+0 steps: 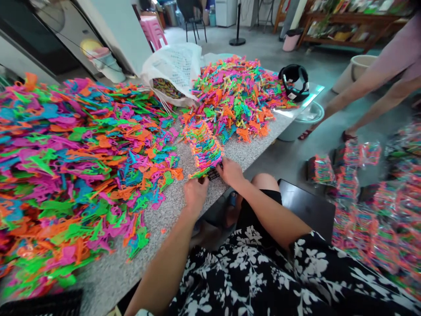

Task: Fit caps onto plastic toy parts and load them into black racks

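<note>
A row of small bright plastic toy pieces (pixel 205 147), shaped like little guns, stands packed in a black slotted rack (pixel 214 174) near the table's front edge. My left hand (pixel 195 193) is closed at the near left end of the row, its fingertips pinching a green toy piece (pixel 200 173). At the near right end my right hand (pixel 232 172) has its fingers bent together against the row and the rack. What its fingertips hold is hidden. A big heap of loose toy pieces (pixel 82 158) spreads over the table to the left of my hands.
Beyond the row lies a second toy heap (pixel 235 87), beside a white sack (pixel 179 59) and a black headset-like object (pixel 294 82). A bucket (pixel 304 120) stands under the table's right edge. Bagged toys (pixel 378 210) cover the floor at right; a person's legs (pixel 371 83) are nearby.
</note>
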Available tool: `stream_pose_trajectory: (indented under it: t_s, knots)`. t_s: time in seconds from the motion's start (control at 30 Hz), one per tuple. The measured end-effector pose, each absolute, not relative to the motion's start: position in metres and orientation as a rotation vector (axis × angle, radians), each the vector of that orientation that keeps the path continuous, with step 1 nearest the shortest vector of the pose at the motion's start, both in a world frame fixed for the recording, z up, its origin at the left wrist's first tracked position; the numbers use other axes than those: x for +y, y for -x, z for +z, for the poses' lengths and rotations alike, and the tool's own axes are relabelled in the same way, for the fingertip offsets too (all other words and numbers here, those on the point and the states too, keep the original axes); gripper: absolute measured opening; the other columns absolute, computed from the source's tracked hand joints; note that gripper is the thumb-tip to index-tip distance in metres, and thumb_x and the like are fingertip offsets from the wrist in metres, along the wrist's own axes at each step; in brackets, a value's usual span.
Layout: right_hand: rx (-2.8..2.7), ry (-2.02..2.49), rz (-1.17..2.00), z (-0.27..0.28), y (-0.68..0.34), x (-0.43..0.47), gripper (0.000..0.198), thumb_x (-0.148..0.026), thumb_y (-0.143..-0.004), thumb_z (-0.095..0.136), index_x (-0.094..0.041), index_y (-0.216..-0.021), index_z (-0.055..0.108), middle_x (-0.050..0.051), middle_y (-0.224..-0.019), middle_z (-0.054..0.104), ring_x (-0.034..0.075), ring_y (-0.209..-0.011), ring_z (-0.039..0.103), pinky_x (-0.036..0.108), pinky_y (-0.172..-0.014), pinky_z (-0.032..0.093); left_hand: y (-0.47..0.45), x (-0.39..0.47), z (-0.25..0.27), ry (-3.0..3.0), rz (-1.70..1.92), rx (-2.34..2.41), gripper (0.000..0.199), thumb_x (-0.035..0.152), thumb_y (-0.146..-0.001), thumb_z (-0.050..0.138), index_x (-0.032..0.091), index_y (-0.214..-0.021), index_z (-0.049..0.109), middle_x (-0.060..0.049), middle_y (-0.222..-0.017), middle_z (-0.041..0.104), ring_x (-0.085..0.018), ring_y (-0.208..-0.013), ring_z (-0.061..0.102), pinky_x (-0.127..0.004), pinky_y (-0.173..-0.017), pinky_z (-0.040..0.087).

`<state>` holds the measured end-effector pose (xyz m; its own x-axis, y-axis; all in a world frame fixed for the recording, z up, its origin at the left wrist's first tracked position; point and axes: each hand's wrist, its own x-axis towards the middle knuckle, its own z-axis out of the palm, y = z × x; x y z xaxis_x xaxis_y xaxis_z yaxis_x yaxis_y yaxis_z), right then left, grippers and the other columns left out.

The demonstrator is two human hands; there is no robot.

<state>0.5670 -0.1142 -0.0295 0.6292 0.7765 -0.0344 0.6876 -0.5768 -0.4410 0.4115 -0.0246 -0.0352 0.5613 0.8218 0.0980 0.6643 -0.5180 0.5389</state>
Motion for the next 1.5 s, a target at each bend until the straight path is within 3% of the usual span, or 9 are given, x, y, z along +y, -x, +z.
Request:
stream_pose_trajectory:
  t_s: [0.27, 0.53, 0.77, 1.0, 1.27, 1.5]
  knots:
    - [-1.254, 2.437, 0.379, -0.026, -0.576, -0.115, 0.037, -0.036, -0.113, 0.037, -0.013, -0.131, 0.061, 0.018, -0.128, 0.073, 0.029, -0.117, 0.069, 0.035, -0.099, 0.049, -0.41, -0.028, -0.053, -2.179, 0.581, 1.192, 0.042, 0.054, -0.096, 0.059, 0.02, -0.08, 0.077, -0.01, -0.082, 0.079, -0.027, -0.078, 0.075, -0.037, -0.078, 0.054]
    - [-1.257, 2.471, 0.376, -0.026, -0.574, -0.114, 0.038, -0.038, -0.114, 0.036, -0.013, -0.129, 0.06, 0.019, -0.128, 0.072, 0.029, -0.115, 0.07, 0.035, -0.097, 0.051, -0.405, -0.03, -0.043, -2.499, 0.512, 1.022, 0.035, 0.041, -0.104, 0.051, 0.02, -0.107, 0.079, -0.014, -0.096, 0.078, -0.027, -0.097, 0.074, -0.035, -0.088, 0.052]
    - [-1.28, 2.479, 0.389, -0.025, -0.575, -0.115, 0.04, -0.036, -0.115, 0.03, -0.012, -0.132, 0.058, 0.019, -0.127, 0.071, 0.028, -0.114, 0.07, 0.035, -0.096, 0.05, -0.426, -0.033, -0.012, -2.566, 0.252, 1.275, 0.038, 0.044, -0.098, 0.056, 0.016, -0.101, 0.08, -0.018, -0.086, 0.077, -0.034, -0.083, 0.073, -0.04, -0.076, 0.051]
    - [-1.3, 2.489, 0.372, -0.025, -0.577, -0.116, 0.043, -0.038, -0.114, 0.03, -0.011, -0.132, 0.059, 0.019, -0.124, 0.072, 0.031, -0.109, 0.072, 0.038, -0.092, 0.052, -0.427, -0.025, -0.015, -2.484, 0.361, 1.35, 0.032, 0.049, -0.093, 0.063, 0.022, -0.088, 0.08, -0.012, -0.072, 0.075, -0.031, -0.074, 0.071, -0.038, -0.07, 0.048]
    - [-1.224, 2.508, 0.408, -0.023, -0.577, -0.114, 0.039, -0.036, -0.114, 0.033, -0.012, -0.127, 0.062, 0.019, -0.123, 0.074, 0.03, -0.111, 0.072, 0.035, -0.094, 0.052, -0.421, -0.02, -0.029, -2.355, 0.456, 1.193, 0.036, 0.052, -0.099, 0.061, 0.022, -0.108, 0.078, -0.011, -0.1, 0.08, -0.027, -0.09, 0.073, -0.034, -0.077, 0.045]
    - [-1.203, 2.529, 0.415, -0.023, -0.576, -0.11, 0.041, -0.038, -0.114, 0.033, -0.01, -0.13, 0.059, 0.021, -0.121, 0.073, 0.032, -0.107, 0.073, 0.038, -0.092, 0.053, -0.429, -0.019, -0.034, -2.536, 0.371, 1.166, 0.03, 0.043, -0.103, 0.056, 0.019, -0.104, 0.072, -0.014, -0.107, 0.076, -0.026, -0.093, 0.071, -0.032, -0.074, 0.043]
